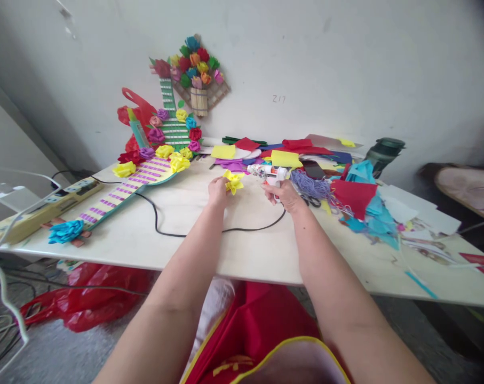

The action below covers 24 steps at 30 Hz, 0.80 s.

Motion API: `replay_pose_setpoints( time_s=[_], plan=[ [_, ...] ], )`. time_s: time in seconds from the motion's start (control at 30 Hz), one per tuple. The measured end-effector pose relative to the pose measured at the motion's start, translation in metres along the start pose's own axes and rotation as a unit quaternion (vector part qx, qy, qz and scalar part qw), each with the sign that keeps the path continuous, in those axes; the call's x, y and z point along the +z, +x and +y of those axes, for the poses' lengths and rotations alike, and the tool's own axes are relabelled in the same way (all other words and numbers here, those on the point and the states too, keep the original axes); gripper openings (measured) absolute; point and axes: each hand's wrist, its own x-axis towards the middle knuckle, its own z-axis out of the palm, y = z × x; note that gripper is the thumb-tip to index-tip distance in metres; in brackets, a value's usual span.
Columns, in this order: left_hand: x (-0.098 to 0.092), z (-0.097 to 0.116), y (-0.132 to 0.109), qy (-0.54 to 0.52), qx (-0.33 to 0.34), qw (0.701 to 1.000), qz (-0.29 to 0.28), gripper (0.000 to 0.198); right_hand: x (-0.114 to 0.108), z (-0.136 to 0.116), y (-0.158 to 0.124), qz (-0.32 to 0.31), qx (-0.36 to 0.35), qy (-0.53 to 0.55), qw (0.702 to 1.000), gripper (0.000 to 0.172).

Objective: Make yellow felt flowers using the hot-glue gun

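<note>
Two hands sat close; the left hand (pixel 218 191) pinched a paper flower (pixel 233 181) steady; the right hand (pixel 285 195) gripped a glue gun (pixel 270 173) beside it.

Wall (pixel 346 53) was plain off-white and scuffed, with "217" (pixel 279 98) pencilled on it. Counter (pixel 209 250) was a pale slab pushed against the wall. Floor (pixel 45 357) was grey, with loose cables (pixel 6 305) and a red plastic bag (pixel 89 301) under the counter. Light was soft and even, with no hard shadows. A pink-cushioned seat (pixel 469 186) sat far right, blurred.
</note>
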Motion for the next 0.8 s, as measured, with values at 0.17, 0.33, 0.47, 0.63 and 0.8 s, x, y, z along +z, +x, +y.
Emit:
replay_pose_setpoints(
  time_s=[0.17,0.33,0.47,0.63,0.8],
  plan=[
    [0.002,0.003,-0.006,0.001,-0.004,1.0,-0.004,0.016,0.002,-0.001,0.0,-0.015,0.025,-0.041,0.999,0.046],
    [0.003,0.006,-0.009,0.017,-0.014,1.0,0.01,0.019,0.002,-0.001,0.0,-0.017,0.032,-0.078,0.996,0.047],
    [0.003,0.006,-0.01,0.023,-0.014,1.0,0.008,0.019,0.004,-0.005,0.0,-0.012,0.038,-0.101,0.994,0.049],
    [0.003,0.006,-0.011,0.028,-0.008,1.0,0.001,0.017,0.007,-0.01,-0.002,-0.003,0.056,-0.13,0.99,0.046],
    [0.003,0.003,-0.008,0.045,0.001,0.999,-0.001,0.018,0.009,-0.011,-0.001,0.012,0.071,-0.152,0.986,0.042]
  ],
)
